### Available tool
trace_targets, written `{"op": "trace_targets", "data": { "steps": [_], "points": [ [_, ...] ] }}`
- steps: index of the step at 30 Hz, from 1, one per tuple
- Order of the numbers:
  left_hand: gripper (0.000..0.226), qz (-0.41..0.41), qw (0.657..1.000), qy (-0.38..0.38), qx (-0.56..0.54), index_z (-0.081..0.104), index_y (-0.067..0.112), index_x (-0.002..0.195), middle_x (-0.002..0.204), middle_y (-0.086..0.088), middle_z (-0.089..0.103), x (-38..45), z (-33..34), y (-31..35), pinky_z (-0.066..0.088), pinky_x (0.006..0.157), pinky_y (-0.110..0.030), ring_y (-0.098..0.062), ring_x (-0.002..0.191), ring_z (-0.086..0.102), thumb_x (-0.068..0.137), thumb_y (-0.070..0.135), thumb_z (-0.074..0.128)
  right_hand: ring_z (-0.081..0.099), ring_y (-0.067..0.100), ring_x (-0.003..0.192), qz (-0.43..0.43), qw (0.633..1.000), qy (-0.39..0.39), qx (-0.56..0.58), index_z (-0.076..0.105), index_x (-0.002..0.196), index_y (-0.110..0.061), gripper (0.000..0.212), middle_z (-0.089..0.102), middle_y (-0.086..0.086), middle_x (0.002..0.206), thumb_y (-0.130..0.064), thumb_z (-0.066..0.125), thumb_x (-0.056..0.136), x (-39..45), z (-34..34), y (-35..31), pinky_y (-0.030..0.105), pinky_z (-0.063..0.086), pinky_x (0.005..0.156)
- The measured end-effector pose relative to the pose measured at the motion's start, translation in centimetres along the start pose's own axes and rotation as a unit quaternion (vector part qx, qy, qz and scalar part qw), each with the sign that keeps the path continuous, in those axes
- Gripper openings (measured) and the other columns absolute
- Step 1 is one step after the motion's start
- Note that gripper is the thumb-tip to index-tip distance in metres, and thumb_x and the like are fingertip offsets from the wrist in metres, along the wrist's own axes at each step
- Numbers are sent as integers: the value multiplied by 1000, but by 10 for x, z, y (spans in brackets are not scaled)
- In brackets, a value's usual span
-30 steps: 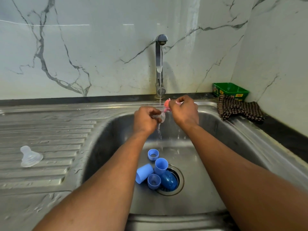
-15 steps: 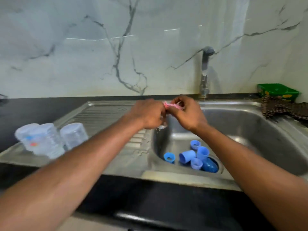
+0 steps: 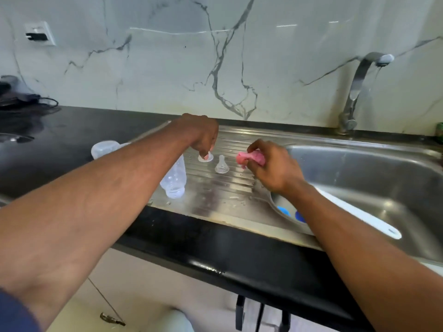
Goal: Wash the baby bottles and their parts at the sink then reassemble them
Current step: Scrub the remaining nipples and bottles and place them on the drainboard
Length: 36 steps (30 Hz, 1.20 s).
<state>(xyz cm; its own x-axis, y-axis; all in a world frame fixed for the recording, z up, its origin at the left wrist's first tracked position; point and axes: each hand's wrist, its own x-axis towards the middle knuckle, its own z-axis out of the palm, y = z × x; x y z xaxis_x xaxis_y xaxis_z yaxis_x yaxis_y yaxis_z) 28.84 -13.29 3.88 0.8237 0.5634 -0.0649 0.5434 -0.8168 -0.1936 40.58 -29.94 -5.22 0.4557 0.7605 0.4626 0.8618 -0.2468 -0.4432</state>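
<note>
Two hands work over the ribbed steel drainboard (image 3: 215,188) at the middle of the frame. The left hand (image 3: 203,135) points down, its fingertips (image 3: 205,154) closed in a pinch on the tip of a clear teat (image 3: 205,158) whose round flange sits on the drainboard ribs. The right hand (image 3: 273,166), just to the right, has its fingers curled tight round a crumpled pink sponge (image 3: 249,158) — the pink end pokes out toward the left, above the drainboard's right edge. Between the two hands a second clear teat (image 3: 221,165) stands upright on its flange, apart from both. Left of centre, partly behind the left forearm, a clear bottle (image 3: 175,180) stands on the drainboard, and another clear bottle (image 3: 105,148) shows further left at the drainboard's edge. The sink basin (image 3: 371,176) fills the right of the frame; two blue parts (image 3: 284,210) peek out at its bottom beside the right wrist, and a long white handle (image 3: 366,219) lies along the basin's near rim. A steel tap (image 3: 357,89) rises at upper right with water running from its spout. The bench (image 3: 72,140) is black stone, its front edge crossing the lower centre; behind runs a white marble wall (image 3: 167,68) with grey veins — a socket (image 3: 39,33) at upper left and a dark cable (image 3: 28,101) on the bench below it.
</note>
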Motion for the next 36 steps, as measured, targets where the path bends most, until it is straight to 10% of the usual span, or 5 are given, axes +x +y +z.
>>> {"op": "trace_targets", "data": {
  "steps": [11, 20, 26, 30, 36],
  "points": [
    [50, -20, 993, -90, 75, 62, 13, 104, 118, -1, 67, 10, 12, 15, 48, 99, -44, -24, 106, 60, 73, 46, 83, 61, 20, 88, 76, 992, 53, 83, 65, 105, -27, 37, 66, -5, 97, -56, 71, 83, 3, -5, 18, 39, 54, 78],
    [15, 82, 980, 140, 116, 59, 20, 103, 92, -1, 58, -3, -18, 146, 40, 87, -36, -23, 98, 61, 92, 29, 56, 62, 28, 101, 156, 985, 64, 24, 69, 106, -26, 30, 69, 5, 105, -45, 71, 82, 8, -49, 59, 30, 41, 75],
    [35, 232, 946, -215, 71, 60, 19, 72, 80, 3, 63, 34, 28, 243, 51, 78, -32, -20, 82, 63, 86, 50, 68, 61, 27, 103, 162, 977, -83, -113, 68, 105, -28, 29, 67, 3, 111, -45, 70, 82, -22, -94, 152, 32, 44, 76],
    [37, 163, 868, -449, 137, 65, 5, 114, 99, -11, 64, 46, 81, 271, 47, 97, -39, -26, 88, 63, 102, 36, 48, 62, 24, 94, 183, 974, -105, -85, 70, 98, -24, 32, 68, 2, 101, -49, 74, 79, -24, -95, 197, 33, 48, 75],
    [33, 135, 819, -529, 180, 64, 4, 109, 104, -10, 64, 66, 130, 278, 56, 78, -39, -27, 89, 62, 95, 33, 55, 62, 20, 84, 165, 980, -106, -40, 69, 98, -26, 37, 67, 1, 95, -53, 77, 74, -14, -77, 207, 30, 44, 70]
  ]
}}
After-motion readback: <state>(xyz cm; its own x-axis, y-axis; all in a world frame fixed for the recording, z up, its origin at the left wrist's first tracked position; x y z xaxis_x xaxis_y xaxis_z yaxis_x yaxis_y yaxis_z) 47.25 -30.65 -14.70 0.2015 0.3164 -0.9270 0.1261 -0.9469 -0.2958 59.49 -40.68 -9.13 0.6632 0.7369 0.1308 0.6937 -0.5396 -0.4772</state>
